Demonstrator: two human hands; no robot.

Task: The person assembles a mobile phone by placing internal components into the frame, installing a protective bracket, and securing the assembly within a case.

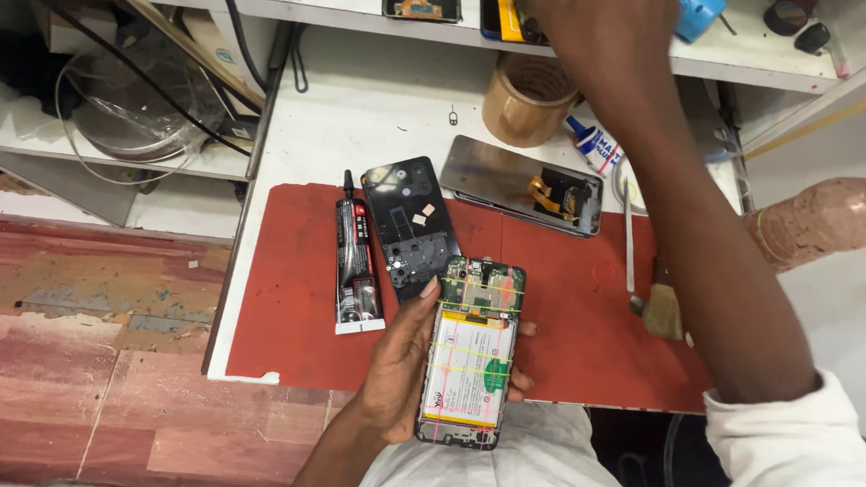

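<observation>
- your left hand wraps the opened phone by its long edges, over the bench's near edge.
- light, stiff, fragile: exposed board and battery, so keep to the frame edges.
- right hand up at the shelf; can't tell its grip.

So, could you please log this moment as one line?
left hand: holds opened phone | right hand: reaching to shelf, grip unclear | glue tube on red mat

The right hand reaches onto the shelf, its fingertips cut off by the top edge, so its grip cannot be made out. Print on the glue tube is too small to tell.
</observation>
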